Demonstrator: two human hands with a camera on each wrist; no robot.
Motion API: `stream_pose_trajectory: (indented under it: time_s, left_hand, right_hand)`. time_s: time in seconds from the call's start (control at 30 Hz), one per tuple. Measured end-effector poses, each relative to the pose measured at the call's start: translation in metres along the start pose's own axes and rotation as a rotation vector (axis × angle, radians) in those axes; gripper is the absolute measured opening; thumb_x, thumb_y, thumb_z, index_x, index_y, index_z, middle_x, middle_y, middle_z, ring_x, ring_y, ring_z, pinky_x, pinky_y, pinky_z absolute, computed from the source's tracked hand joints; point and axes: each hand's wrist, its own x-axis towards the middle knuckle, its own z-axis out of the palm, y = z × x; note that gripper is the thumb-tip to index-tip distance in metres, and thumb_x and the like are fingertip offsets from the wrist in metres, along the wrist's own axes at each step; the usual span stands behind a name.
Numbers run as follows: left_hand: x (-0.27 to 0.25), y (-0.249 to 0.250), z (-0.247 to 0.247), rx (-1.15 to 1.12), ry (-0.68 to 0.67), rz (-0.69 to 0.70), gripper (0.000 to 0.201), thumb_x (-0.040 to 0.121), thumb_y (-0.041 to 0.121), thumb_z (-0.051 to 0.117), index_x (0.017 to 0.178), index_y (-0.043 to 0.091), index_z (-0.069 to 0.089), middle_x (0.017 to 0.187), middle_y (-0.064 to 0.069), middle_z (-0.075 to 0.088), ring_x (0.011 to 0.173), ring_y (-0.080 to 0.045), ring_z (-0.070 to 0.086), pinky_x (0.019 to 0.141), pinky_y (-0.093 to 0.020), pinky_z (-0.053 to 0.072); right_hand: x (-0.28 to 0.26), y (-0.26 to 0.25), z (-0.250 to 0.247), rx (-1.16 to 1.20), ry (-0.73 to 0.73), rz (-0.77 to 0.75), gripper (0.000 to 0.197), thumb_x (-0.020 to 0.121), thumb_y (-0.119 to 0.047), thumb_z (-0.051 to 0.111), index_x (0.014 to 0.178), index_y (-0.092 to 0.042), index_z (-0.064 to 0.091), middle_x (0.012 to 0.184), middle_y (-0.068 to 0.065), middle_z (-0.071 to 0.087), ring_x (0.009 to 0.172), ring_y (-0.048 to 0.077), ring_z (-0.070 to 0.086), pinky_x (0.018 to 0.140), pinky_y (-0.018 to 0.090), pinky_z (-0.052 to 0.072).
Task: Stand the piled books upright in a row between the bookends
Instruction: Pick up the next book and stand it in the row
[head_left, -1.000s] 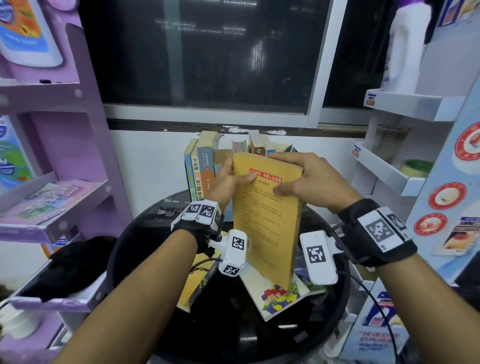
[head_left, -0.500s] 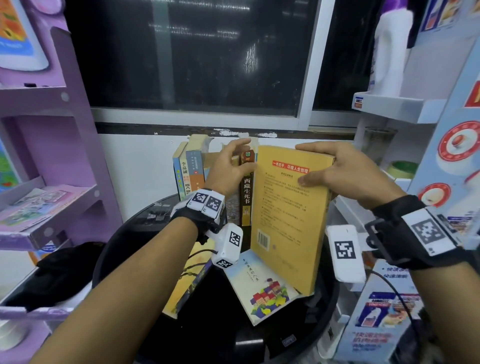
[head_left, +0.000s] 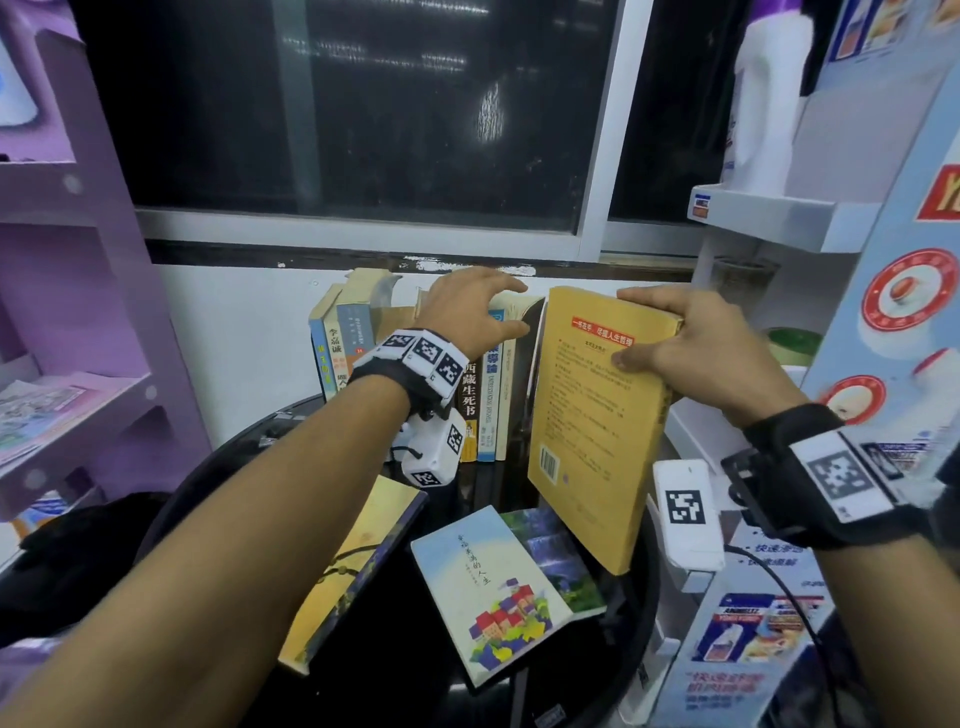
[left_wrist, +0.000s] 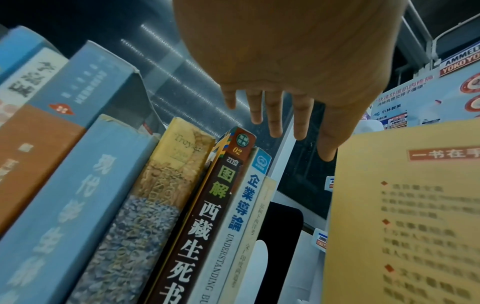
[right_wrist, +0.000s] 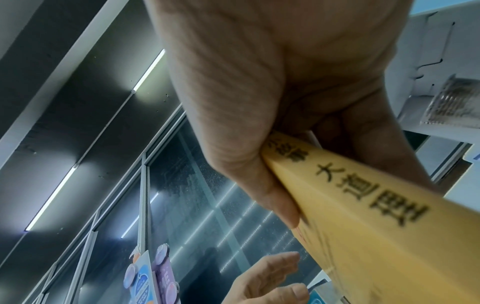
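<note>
The row of upright books (head_left: 415, 374) stands at the back of the round black counter (head_left: 234, 467), against the white wall, and the left forearm and its wrist camera cover the middle spines in the head view; only the left wrist view shows them in full, along with the black bookend (left_wrist: 281, 224) at the row's right end, which the head view barely shows as a dark sliver. The left hand (head_left: 467, 306) hovers over the top of the row with its grip spread, fingers (left_wrist: 275, 115) straight and holding nothing. The right hand (head_left: 691, 343) has its grip pinched on the top edge of the yellow book (head_left: 597, 426), thumb on the back cover, fingers over the top; this book is upright, slightly tilted, just right of the bookend, and whether its lower edge rests on anything cannot be told. The right wrist view shows its spine (right_wrist: 363, 195), with blurred lettering. Two books lie flat nearer the viewer: a pale illustrated book (head_left: 498, 587) and a yellow-brown one (head_left: 353, 566), partly under the left arm. Purple shelving (head_left: 78, 260) and a white rack (head_left: 779, 218) flank the counter.
</note>
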Motion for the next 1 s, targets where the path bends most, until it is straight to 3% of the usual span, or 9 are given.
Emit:
stream_pose_trajectory:
  time_s: [0.23,0.37,0.43,0.53,0.67,0.87,1.0]
  left_hand:
    - [0.029,-0.008,0.011,0.203,-0.125,0.057,0.057,0.078,0.063,0.059,0.129,0.038,0.054,0.143,0.006,0.048,0.136,-0.017,0.035,0.114,-0.050,0.022]
    - [0.039,-0.010,0.013,0.307,-0.253,0.098,0.064,0.079,0.066,0.057,0.136,0.039,0.047,0.152,0.006,0.037,0.145,-0.020,0.020,0.117,-0.054,0.010]
    - [0.039,-0.013,0.017,0.317,-0.321,0.095,0.063,0.079,0.067,0.056,0.135,0.041,0.047,0.154,0.008,0.034,0.147,-0.020,0.016,0.117,-0.056,0.007]
    - [0.038,-0.020,0.021,0.302,-0.329,0.109,0.056,0.079,0.063,0.060,0.131,0.041,0.053,0.148,0.010,0.043,0.143,-0.020,0.026,0.115,-0.057,0.018]
    - [0.037,-0.027,0.018,0.223,-0.269,0.119,0.048,0.076,0.059,0.066,0.119,0.038,0.062,0.130,0.010,0.059,0.122,-0.016,0.048,0.103,-0.047,0.038]
    - [0.035,-0.041,0.016,0.048,-0.259,0.104,0.039,0.069,0.054,0.076,0.102,0.035,0.068,0.098,0.013,0.059,0.105,-0.014,0.052,0.092,-0.042,0.045]
    - [0.036,-0.039,0.017,0.038,-0.249,0.101,0.039,0.067,0.051,0.079,0.101,0.034,0.068,0.104,0.008,0.063,0.103,-0.014,0.053,0.089,-0.033,0.043]
  right_hand:
    - [0.023,0.006,0.014,-0.011,0.031,-0.007,0.064,0.080,-0.016,0.076,0.138,-0.031,0.051,0.114,-0.005,0.063,0.098,0.017,0.062,0.068,0.029,0.055]
    - [0.037,0.007,0.021,-0.036,0.045,-0.030,0.064,0.080,-0.016,0.076,0.137,-0.030,0.052,0.120,-0.001,0.064,0.104,0.020,0.062,0.081,0.044,0.058]
    - [0.042,0.009,0.024,-0.037,0.055,-0.032,0.063,0.080,-0.015,0.076,0.137,-0.029,0.052,0.120,0.000,0.065,0.103,0.020,0.062,0.083,0.045,0.057]
    - [0.050,0.012,0.029,-0.033,0.070,-0.032,0.064,0.080,-0.016,0.076,0.138,-0.028,0.052,0.119,0.000,0.065,0.100,0.019,0.062,0.085,0.043,0.056]
    - [0.061,0.015,0.038,-0.034,0.092,-0.021,0.064,0.080,-0.017,0.076,0.138,-0.029,0.052,0.119,-0.001,0.063,0.102,0.019,0.061,0.087,0.043,0.056]
    - [0.073,0.016,0.055,-0.019,0.112,-0.024,0.064,0.081,-0.017,0.075,0.139,-0.027,0.051,0.119,-0.001,0.064,0.105,0.019,0.061,0.086,0.036,0.053]
    - [0.082,0.015,0.067,-0.044,0.134,-0.033,0.062,0.082,-0.019,0.075,0.139,-0.028,0.051,0.120,0.000,0.064,0.099,0.016,0.058,0.081,0.029,0.050]
